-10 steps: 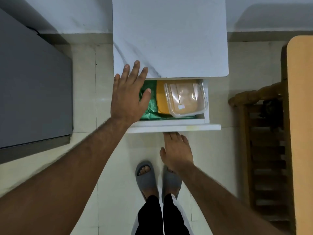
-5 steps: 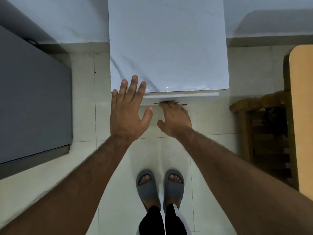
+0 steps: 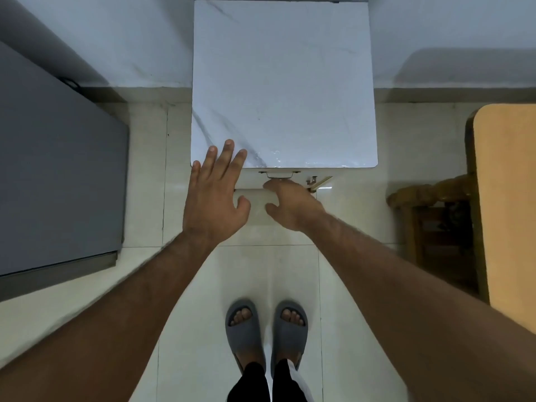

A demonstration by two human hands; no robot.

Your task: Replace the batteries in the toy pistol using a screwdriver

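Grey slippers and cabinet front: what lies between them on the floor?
Head view: bare tiled floor between the grey slippers and cabinet; both forearms cross above.

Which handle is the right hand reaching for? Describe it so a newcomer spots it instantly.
Start at the white marble-top cabinet standing against the wall in the middle of the view. Follow its near edge down to the narrow white front just below. The handle is the small metal loop there, just beyond the right hand; unlike the brass hardware to its right, it is centred and curved.
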